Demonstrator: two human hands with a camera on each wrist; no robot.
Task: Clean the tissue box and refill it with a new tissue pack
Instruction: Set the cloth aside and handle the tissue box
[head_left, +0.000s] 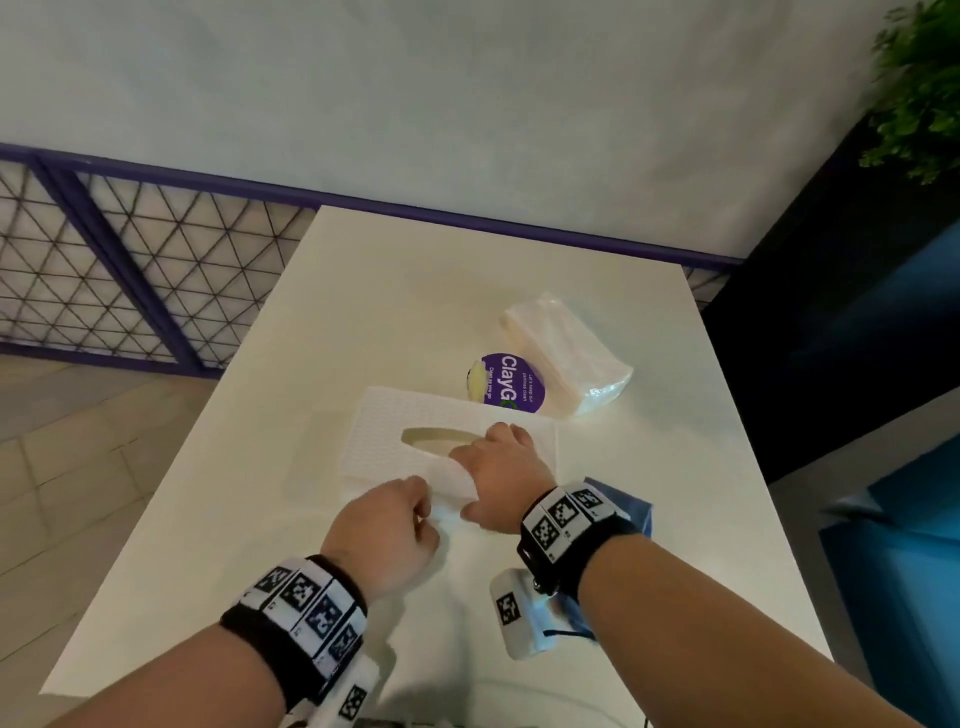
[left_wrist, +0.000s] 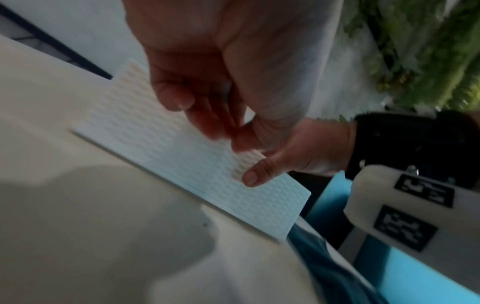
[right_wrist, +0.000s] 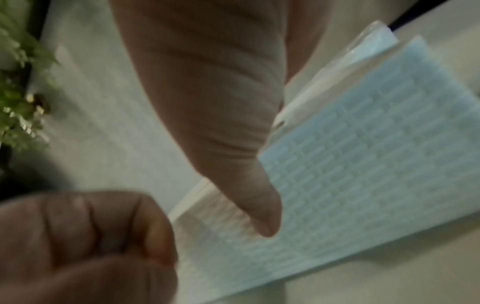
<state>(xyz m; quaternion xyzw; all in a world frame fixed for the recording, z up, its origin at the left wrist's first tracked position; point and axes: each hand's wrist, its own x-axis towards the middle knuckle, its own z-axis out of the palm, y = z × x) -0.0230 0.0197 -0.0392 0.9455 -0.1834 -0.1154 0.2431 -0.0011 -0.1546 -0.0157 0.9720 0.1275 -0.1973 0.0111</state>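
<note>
A white tissue box (head_left: 395, 431) with a raised brick texture and an oval top slot stands mid-table. My right hand (head_left: 493, 467) grips its near top edge, fingers lying over the top beside the slot, thumb (left_wrist: 259, 174) pressed on the front face (right_wrist: 363, 164). My left hand (head_left: 395, 525) is curled into a loose fist against the same front face (left_wrist: 155, 148), and I see nothing held in it. A new tissue pack (head_left: 566, 353) in clear plastic lies behind the box to the right, untouched.
A round purple "ClayGo" sign (head_left: 511, 382) sits between box and pack. A blue cloth (head_left: 623, 509) lies under my right wrist. The white table (head_left: 415, 291) backs onto a purple-railed mesh fence. Blue seating (head_left: 909, 519) and a plant (head_left: 919, 88) are at the right.
</note>
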